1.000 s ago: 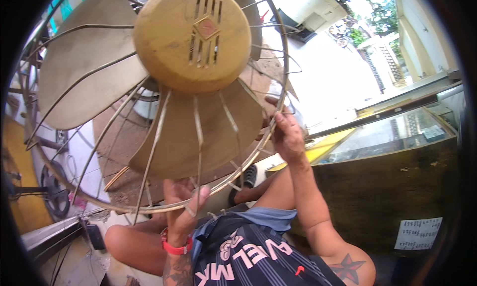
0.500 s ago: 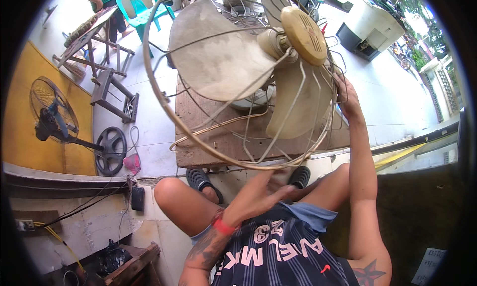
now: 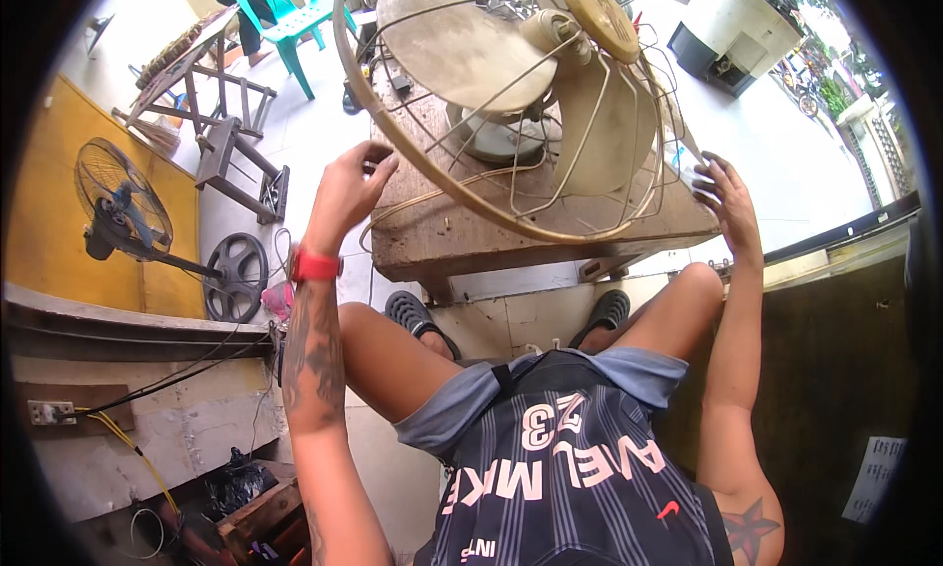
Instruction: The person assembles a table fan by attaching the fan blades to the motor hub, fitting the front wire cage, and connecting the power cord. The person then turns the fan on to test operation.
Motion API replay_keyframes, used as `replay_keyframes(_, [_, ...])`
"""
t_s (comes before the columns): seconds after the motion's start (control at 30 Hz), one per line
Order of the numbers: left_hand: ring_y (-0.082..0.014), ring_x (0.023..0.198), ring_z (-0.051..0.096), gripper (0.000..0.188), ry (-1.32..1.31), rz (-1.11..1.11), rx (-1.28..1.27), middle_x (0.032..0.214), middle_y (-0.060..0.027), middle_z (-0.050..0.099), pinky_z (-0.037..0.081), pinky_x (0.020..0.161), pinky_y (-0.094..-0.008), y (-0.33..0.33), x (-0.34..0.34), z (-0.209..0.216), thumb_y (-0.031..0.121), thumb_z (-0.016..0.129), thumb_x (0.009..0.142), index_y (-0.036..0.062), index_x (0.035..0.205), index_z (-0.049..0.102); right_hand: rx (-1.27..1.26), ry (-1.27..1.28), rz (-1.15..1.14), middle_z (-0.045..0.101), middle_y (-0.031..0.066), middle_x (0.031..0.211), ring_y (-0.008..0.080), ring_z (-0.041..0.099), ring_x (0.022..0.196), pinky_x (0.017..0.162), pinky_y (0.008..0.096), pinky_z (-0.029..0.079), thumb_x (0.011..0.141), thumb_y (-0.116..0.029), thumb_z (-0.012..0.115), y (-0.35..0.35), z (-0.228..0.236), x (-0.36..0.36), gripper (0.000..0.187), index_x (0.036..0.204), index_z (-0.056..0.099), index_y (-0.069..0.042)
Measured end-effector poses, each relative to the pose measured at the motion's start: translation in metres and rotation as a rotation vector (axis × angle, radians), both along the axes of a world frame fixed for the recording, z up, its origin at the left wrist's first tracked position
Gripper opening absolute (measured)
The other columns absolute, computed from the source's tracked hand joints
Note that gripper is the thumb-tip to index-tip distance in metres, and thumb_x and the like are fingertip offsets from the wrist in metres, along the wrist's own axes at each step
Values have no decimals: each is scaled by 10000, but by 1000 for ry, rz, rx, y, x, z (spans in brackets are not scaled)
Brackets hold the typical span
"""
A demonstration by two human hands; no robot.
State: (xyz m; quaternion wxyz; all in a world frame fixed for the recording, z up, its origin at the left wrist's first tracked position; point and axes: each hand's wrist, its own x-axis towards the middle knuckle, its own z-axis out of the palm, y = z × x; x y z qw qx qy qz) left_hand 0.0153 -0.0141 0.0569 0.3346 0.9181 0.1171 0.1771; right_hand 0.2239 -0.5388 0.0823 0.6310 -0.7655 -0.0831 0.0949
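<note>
A big old fan with dusty beige blades stands on a worn wooden bench. Its wire guard surrounds the blades, and a yellowed round cap covers the hub. A grey-white base shows beneath. Just left of the guard's rim, my left hand is raised with nothing in it, fingers bent and thumb apart. By the bench's right edge my right hand has its fingers spread and holds nothing; whether the fingertips touch the edge I cannot tell.
To the left are a black stand fan, a low wooden stool and a turquoise plastic chair. A person's legs show behind the chair. A pale cord trails over the bench. A white cabinet stands far right.
My left hand has gone from my lap up and left to beside the guard. My right hand has left the guard and moved right. In the picture the fan sits higher.
</note>
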Motion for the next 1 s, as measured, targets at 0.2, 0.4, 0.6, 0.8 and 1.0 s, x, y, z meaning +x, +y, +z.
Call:
replay_keyframes(0.2, [-362,1061,741,461,-116,147,78,1119,-234,758,573,931,-434,59,91,-10,354,733,936,-24,1199,707,-295,-5,188,679,90,1188,159,636,1043,942,317,529,1080,-252,614,-8,-12,-43,396,1412,601,-37])
replay_keyframes(0.4, [-430,1140,660,486,-187,-12,211,1175,-260,707,524,997,-501,127,209,-6,383,723,909,25,1234,678,-497,-135,237,725,110,1089,177,680,994,875,330,553,1031,-186,686,19,-5,-73,384,1360,625,2])
replay_keyframes(0.6, [-420,1155,646,496,94,25,447,1203,-249,692,514,1013,-489,153,237,-8,381,724,907,37,1260,672,-471,-147,118,742,108,1071,169,698,1028,903,320,559,1022,-144,690,32,19,-80,340,1329,651,-3])
replay_keyframes(0.8, [-410,1170,632,507,96,7,509,1231,-238,677,503,1028,-476,148,214,3,380,724,906,49,1285,667,-53,-171,-39,691,73,1122,155,660,1067,969,305,528,1043,-128,668,29,30,-88,326,1339,641,4])
replay_keyframes(1.0, [-399,1185,619,520,79,2,588,1259,-227,662,492,1044,-463,158,192,13,379,725,905,60,1311,661,-104,-139,-44,693,64,1125,140,659,1071,975,295,537,1044,-123,666,38,28,-85,325,1337,637,15])
